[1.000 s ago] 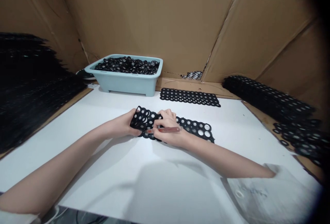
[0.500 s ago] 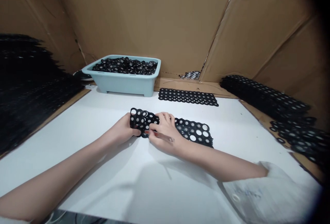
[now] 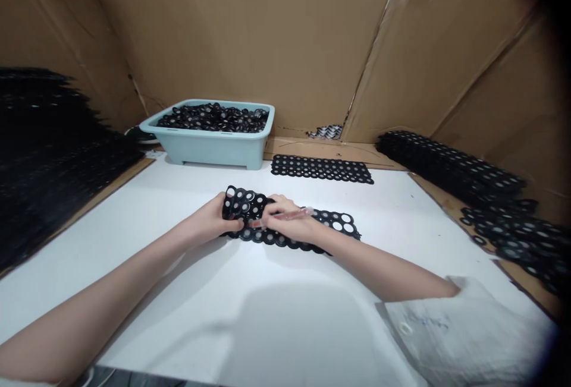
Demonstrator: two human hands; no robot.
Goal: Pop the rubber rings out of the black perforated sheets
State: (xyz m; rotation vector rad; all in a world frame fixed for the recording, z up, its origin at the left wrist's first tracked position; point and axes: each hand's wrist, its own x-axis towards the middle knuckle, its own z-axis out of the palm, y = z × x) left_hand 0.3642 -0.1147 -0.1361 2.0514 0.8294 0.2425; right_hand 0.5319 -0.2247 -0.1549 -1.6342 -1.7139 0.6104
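Note:
A black sheet of joined rings (image 3: 272, 237) with pale round centres lies in front of me on the white tabletop. My left hand (image 3: 216, 216) grips its left end, thumb on top, and that end is tilted up. Over the middle of the sheet, my right hand (image 3: 288, 219) holds a thin, clear, reddish pen-like tool (image 3: 292, 214) with its tip pointing left at the rings. Some holes near the sheet's right end look white. The right hand hides part of the middle rows.
A light-blue tub (image 3: 209, 146) full of loose black ring pieces stands at the back left. Behind my hands lies another black ring sheet (image 3: 321, 169). Stacked sheets (image 3: 450, 164) line the right edge, and a tall dark stack (image 3: 49, 155) rises at left. Cardboard walls (image 3: 250, 30) enclose the table.
My right hand has shifted slightly up the sheet, uncovering the front row of rings. The pen-like tool has swung so its rear end points more upward. The left hand keeps its grip.

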